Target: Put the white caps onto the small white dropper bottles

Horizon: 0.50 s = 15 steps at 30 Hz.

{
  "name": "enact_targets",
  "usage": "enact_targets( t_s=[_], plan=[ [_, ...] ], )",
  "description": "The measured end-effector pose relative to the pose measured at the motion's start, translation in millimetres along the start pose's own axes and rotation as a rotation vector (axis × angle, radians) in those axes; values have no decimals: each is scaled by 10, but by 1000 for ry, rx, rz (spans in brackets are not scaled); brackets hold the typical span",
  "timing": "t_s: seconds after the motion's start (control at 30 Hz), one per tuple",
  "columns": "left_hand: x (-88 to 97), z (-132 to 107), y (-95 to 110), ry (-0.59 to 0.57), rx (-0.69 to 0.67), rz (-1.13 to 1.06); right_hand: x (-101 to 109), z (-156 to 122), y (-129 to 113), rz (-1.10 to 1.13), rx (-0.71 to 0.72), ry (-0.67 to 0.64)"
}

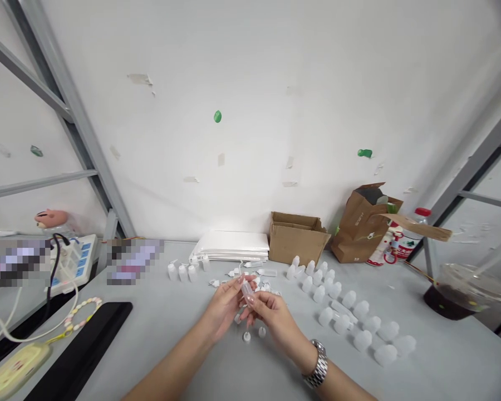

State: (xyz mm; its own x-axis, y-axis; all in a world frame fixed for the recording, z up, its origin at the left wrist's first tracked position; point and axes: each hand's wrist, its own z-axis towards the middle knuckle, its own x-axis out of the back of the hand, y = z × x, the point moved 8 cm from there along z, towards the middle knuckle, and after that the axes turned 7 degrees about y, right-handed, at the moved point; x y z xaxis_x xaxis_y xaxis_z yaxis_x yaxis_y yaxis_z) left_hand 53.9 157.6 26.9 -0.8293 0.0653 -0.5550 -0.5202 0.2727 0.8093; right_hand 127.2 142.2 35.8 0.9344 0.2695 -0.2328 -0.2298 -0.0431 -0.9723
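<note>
Between both hands, over the middle of the grey table, is a small translucent dropper bottle (247,292), tilted with its nozzle up. My left hand (223,305) pinches it near the nozzle; whether a cap sits in those fingers is too small to tell. My right hand (274,313), with a metal watch at the wrist, grips the lower body of the same bottle. Under and behind the fingers lie several white nozzle caps, partly hidden. Two of them, a white cap (246,336) and another cap (262,332), lie just in front of the hands. A bottle lying down (267,272) is beyond them.
Rows of translucent bottles (362,340) stand on the right. Capped bottles (182,273) stand at left. Behind are a white stack (231,245), a cardboard box (298,239) and a paper bag (354,225). A drink cup (455,295) is far right; a black pad (87,345) lies left.
</note>
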Motion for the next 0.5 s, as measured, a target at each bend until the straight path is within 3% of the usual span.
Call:
enact_targets(
  t_s=[0.23,0.5],
  plan=[
    [-29,-58,-35,0,62,-93,-22,-24,-6,198,-57,-60],
    [-65,-61,25,-2,14,-38,-24,-10,32,321,-119,-113]
  ],
)
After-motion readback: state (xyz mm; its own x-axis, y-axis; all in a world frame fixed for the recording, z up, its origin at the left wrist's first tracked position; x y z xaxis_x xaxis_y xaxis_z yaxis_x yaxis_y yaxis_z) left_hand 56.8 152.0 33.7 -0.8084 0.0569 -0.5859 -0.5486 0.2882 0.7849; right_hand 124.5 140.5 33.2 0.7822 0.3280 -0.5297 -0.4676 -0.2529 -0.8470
